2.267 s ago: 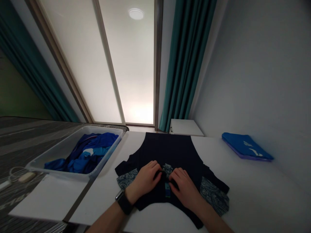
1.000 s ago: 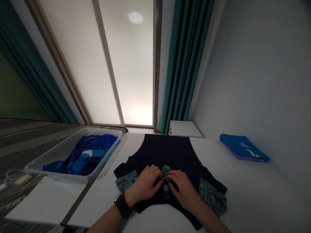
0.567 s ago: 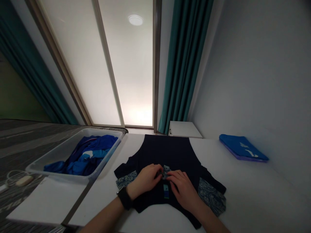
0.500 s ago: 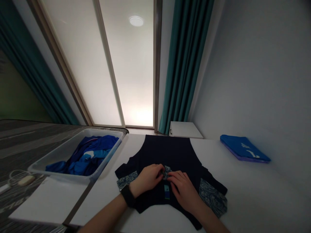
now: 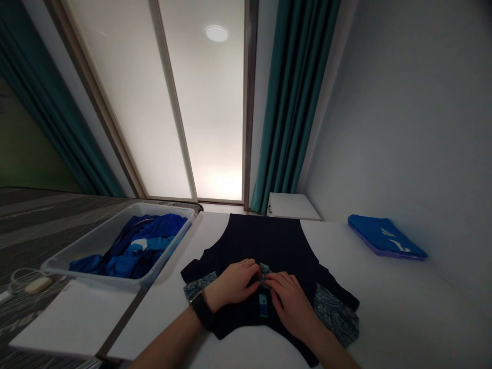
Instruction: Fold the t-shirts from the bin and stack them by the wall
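Note:
A navy top (image 5: 265, 238) with paisley-patterned panels (image 5: 337, 312) at its sleeves lies spread on the white table. Both hands meet over its middle, at a small gathered piece of patterned cloth (image 5: 265, 268). My left hand (image 5: 239, 281), with a black watch on the wrist, is closed with its fingertips pinching that cloth. My right hand (image 5: 290, 300) pinches it from the other side, fingers bent and pressed together. Just below the fingertips a blue-green label (image 5: 263, 305) shows on the navy fabric. The fingertips partly hide the gathered cloth.
A clear plastic bin (image 5: 69, 256) with crumpled blue clothes (image 5: 146, 243) stands on the left. Folded blue and purple clothes (image 5: 386, 237) lie at the right by the wall. Behind the table is a white cabinet (image 5: 292, 206).
Both hands stay at the gathered cloth, with small finger movements. My left hand has shifted slightly up and the label has come into fuller view. The top stays in place.

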{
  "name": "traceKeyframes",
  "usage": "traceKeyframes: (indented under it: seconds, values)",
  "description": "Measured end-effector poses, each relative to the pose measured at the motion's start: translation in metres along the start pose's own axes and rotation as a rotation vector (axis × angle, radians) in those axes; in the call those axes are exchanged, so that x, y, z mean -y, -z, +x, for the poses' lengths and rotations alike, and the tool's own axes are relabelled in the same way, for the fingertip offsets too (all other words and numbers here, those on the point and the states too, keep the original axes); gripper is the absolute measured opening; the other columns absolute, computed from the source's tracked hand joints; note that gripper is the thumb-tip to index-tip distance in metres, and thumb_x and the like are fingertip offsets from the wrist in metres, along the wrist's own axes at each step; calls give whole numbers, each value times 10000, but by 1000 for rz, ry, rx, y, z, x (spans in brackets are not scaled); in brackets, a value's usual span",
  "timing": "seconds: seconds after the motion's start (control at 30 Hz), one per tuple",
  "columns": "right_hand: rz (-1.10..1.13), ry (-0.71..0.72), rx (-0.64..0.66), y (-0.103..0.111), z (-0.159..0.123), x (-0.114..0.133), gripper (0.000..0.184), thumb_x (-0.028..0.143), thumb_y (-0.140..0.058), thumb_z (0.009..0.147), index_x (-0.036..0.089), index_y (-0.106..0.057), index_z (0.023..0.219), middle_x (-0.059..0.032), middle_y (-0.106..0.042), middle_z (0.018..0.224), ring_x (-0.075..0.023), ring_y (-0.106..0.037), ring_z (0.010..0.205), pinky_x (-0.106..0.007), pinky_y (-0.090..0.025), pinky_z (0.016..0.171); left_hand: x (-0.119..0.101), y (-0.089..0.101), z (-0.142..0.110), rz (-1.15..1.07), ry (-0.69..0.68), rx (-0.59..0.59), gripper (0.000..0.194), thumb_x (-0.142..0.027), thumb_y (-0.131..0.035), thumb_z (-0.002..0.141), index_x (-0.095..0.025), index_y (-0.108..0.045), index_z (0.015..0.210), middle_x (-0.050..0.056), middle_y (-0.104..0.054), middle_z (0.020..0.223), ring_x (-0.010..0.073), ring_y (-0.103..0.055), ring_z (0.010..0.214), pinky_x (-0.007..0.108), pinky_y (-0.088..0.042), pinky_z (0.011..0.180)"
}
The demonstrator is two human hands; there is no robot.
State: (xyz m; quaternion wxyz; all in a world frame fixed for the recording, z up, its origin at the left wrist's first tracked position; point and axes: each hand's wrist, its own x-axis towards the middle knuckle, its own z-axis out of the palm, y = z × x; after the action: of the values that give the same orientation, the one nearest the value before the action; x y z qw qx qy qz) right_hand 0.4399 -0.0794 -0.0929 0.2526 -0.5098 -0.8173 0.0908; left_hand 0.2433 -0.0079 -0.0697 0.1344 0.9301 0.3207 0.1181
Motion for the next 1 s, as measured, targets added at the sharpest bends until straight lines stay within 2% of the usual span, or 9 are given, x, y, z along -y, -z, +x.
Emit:
traceKeyframes:
  seconds: [0.07, 0.13, 0.27, 0.3, 0.5, 0.67, 0.73, 0.87, 1.0]
  values:
    - [3, -1, 6, -1, 0, -1, 362, 26, -421, 895, 218, -640, 1110, -59, -652, 1172, -227, -558, 1067, -416, -430, 912, 1, 3, -4, -37, -22, 12, 197, -282, -669, 844, -210, -587, 1008, 28, -580, 1008, 192, -589, 922, 269, -470, 800]
    - [4, -2, 10, -1, -1, -2, 362, 26, -429, 892, 218, -643, 1112, -59, -650, 1185, -231, -553, 1079, -419, -425, 921, 1, 5, -6, -39, -38, 33, 258, -295, -705, 818, -217, -591, 1035, 28, -572, 1030, 196, -577, 940, 273, -467, 818]
    - [4, -7, 6, 0, -1, -2, 344, 52, -436, 903, 217, -644, 1122, -68, -655, 1173, -235, -555, 1074, -422, -427, 919, 1, 1, -5, 56, -72, 39, 55, -196, -579, 890, -205, -594, 942, 35, -599, 990, 200, -574, 928, 282, -448, 808]
    - [5, -7, 6, 0, -1, -2, 348, 51, -428, 905, 216, -645, 1121, -70, -657, 1167, -234, -557, 1069, -418, -430, 914, 1, 0, -4, 60, -57, 27, 55, -164, -548, 892, -201, -584, 910, 37, -606, 968, 200, -577, 915, 281, -444, 793]
    - [-22, 0, 23, 0, -3, -1, 372, 34, -421, 897, 218, -650, 1124, -59, -661, 1173, -235, -554, 1076, -424, -433, 923, 7, 0, -2, -215, 253, -139, 75, -135, -491, 853, -206, -498, 830, -9, -587, 751, 159, -580, 688, 252, -393, 639]
    - [-76, 25, 42, 2, -3, 2, 401, 6, -428, 870, 205, -637, 1148, -54, -599, 1324, -248, -514, 1179, -458, -404, 988, 5, 2, -3, -275, 317, -186, 87, -148, -479, 843, -209, -469, 782, -26, -544, 686, 150, -540, 628, 255, -355, 599]
    - [-73, 31, 51, 3, -2, 3, 406, -2, -425, 865, 200, -636, 1147, -56, -602, 1324, -241, -518, 1179, -451, -410, 986, 2, 3, -4, -277, 267, -153, 61, -149, -498, 838, -203, -498, 808, -16, -565, 736, 152, -547, 670, 254, -378, 630]
    - [-41, 39, 49, 4, -1, 3, 432, -11, -420, 859, 212, -631, 1165, -62, -626, 1275, -226, -536, 1152, -422, -427, 967, -2, 5, -8, -207, 60, -55, 47, -203, -582, 846, -198, -583, 893, 14, -593, 877, 175, -560, 823, 266, -423, 744]
    - [32, 12, 21, 4, -1, 1, 434, -19, -408, 849, 223, -642, 1122, -67, -639, 1207, -215, -553, 1125, -412, -432, 956, 0, 3, -9, -176, -4, -27, 160, -266, -491, 957, -207, -630, 900, 29, -604, 930, 177, -566, 883, 272, -434, 793]
